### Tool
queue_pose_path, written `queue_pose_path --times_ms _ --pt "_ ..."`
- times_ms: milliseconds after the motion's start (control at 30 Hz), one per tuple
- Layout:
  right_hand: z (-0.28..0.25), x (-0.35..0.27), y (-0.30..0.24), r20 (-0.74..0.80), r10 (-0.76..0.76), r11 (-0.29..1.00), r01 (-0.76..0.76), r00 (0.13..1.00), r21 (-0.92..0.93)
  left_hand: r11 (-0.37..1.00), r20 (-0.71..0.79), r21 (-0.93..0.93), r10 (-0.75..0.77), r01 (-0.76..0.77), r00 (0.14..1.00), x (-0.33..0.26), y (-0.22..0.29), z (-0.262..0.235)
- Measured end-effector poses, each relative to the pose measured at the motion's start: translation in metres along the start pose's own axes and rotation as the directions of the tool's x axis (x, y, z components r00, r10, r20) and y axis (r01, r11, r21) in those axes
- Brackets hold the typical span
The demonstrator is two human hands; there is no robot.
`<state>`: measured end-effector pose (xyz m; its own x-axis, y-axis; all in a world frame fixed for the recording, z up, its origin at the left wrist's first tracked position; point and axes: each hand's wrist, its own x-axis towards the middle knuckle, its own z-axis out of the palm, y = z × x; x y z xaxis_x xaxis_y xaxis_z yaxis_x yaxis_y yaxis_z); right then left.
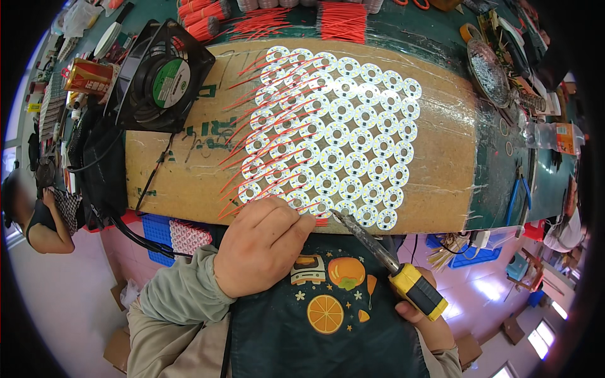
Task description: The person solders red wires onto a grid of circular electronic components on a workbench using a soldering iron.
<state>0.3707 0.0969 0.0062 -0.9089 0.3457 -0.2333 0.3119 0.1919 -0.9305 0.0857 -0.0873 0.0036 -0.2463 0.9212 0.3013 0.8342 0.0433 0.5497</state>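
A block of round white ring-shaped LED boards [337, 133] lies in close rows on the brown board. Thin red wires [242, 145] run slantwise across its left columns. My left hand [258, 242] is closed at the near edge of the block, fingertips pinched by the nearest row; red wire ends [321, 222] show just beside them. My right hand [432, 324] is wrapped round the yellow-and-black handle of a soldering iron [416, 290]. Its metal tip points up and left, close to a board in the nearest row; whether it touches cannot be made out.
A black fan [161, 79] stands at the left on the brown board [441, 157]. Bundles of red wire [342, 22] lie at the back. To the right are a round metal dish [488, 72], blue-handled pliers [520, 189] and a plastic bottle [548, 137]. Another person [47, 214] is at far left.
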Motion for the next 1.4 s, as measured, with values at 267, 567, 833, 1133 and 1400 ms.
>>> queue_pose_path --times_ms 267,567,833,1133,1400 --pt "-0.008 -0.006 0.009 0.025 0.046 0.998 -0.047 0.999 0.043 0.996 -0.051 -0.071 -0.063 0.059 0.997 0.007 0.002 -0.006" --pt "-0.004 0.012 0.001 -0.007 0.024 0.999 -0.024 1.0 0.04 0.996 -0.053 -0.068 -0.067 0.063 0.996 0.029 -0.008 -0.01" --pt "-0.004 0.024 0.004 0.02 -0.032 0.999 0.032 0.999 0.025 0.996 -0.089 -0.015 -0.084 0.083 0.993 0.032 -0.012 0.001" --pt "-0.006 0.029 0.006 0.028 -0.054 0.999 0.053 0.998 0.009 0.997 -0.102 0.064 -0.046 0.052 0.994 0.031 -0.012 0.004" --pt "-0.005 0.031 0.008 0.033 -0.137 0.985 0.14 0.99 -0.1 0.994 -0.085 0.092 -0.05 0.058 0.995 0.03 -0.012 0.004"
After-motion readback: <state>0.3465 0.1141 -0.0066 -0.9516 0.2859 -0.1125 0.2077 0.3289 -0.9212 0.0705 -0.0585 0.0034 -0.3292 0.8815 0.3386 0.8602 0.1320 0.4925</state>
